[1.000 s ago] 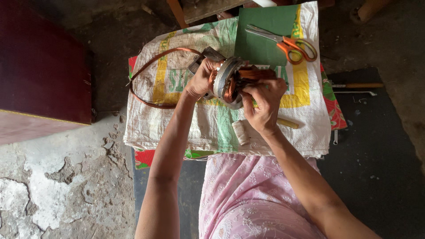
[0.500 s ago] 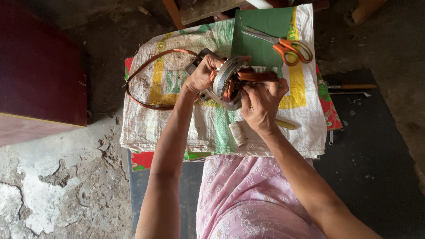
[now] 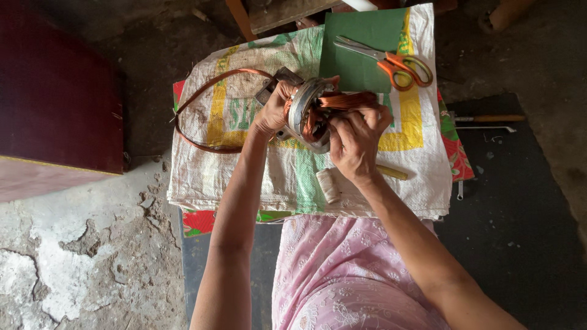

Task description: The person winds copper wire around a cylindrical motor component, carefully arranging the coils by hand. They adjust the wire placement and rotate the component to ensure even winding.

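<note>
My left hand (image 3: 273,110) grips the left side of a round metal motor stator (image 3: 304,109) wound with copper wire, holding it on edge over a woven sack (image 3: 244,171). My right hand (image 3: 356,135) pinches the bundle of copper wire (image 3: 348,99) that sticks out of the stator's right side. A long loop of copper wire (image 3: 202,101) trails from the stator to the left across the sack.
A green sheet (image 3: 354,46) with orange-handled scissors (image 3: 391,60) lies at the far side of the sack. A white thread spool (image 3: 328,185) and a yellow stick (image 3: 391,173) lie near my right wrist. A dark red box (image 3: 55,91) stands at the left; tools (image 3: 489,122) lie at the right.
Both hands have stayed on the stator; my right hand's fingers shifted slightly along the copper bundle. The view moved a little.
</note>
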